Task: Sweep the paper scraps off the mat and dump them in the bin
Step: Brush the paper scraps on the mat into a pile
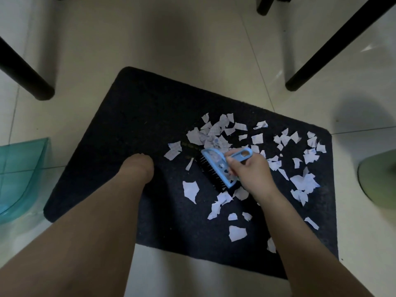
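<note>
A dark mat (137,125) lies on the tiled floor. Several white paper scraps (210,133) are scattered over its right half, thickest just above the brush. My right hand (250,172) grips the handle of a small light-blue brush (216,166) with black bristles, which rests on the mat among the scraps. My left hand (139,166) bears down on the mat left of the brush. Only its rounded end shows and the fingers are hidden. A see-through teal dustpan (21,179) lies on the floor off the mat's left edge.
Black furniture legs stand at the back left (25,78), back middle (264,6) and back right (334,46). A green rounded object (379,179), cut off by the frame, sits on the floor right of the mat.
</note>
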`<state>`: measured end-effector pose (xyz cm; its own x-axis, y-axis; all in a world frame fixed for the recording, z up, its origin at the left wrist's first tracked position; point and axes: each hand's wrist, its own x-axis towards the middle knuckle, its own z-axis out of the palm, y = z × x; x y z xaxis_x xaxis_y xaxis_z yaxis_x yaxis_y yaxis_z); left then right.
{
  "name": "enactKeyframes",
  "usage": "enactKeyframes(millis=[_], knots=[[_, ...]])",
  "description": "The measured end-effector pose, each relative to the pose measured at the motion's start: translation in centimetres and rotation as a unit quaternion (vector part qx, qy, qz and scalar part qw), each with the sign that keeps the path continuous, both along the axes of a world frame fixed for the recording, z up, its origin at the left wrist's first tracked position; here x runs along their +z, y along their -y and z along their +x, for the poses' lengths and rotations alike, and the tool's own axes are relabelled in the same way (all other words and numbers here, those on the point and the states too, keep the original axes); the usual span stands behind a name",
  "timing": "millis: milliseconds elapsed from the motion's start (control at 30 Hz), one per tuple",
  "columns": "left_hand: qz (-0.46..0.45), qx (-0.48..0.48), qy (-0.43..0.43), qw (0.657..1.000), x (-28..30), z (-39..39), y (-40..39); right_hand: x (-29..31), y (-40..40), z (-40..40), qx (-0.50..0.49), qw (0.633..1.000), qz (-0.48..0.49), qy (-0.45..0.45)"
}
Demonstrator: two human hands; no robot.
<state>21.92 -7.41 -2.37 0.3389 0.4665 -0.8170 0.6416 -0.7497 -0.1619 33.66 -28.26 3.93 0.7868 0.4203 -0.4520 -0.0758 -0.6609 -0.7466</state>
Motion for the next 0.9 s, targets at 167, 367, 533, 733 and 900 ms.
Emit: enactKeyframes(millis=[167, 367, 533, 733, 900], knots=[[-0.023, 0.016, -0.013, 1.0, -0.5, 0.8, 0.0, 1.5, -0.3, -0.2, 0.015, 0.999, 0.051, -0.011], [0.007, 0.046, 0.047, 0.998, -2.1, 1.6, 2.1, -0.1, 0.3, -1.5, 0.096, 0.994, -0.012, 0.059], [0.034, 0.053, 0.161, 0.985, -1.9, 3.7, 2.7, 0.3, 1.5, 0.8, 0.061, 0.994, -0.009, 0.091], [0.012, 0.013, 0.187, 0.982, -2.5, 8.4, 1.0, -0.6, -0.6, 8.7, -0.009, 0.98, 0.022, 0.199], [-0.007, -0.015, 0.176, 0.984, -4.3, 12.8, -0.6, -2.5, -4.7, 14.8, 0.044, 0.965, 0.004, 0.26]])
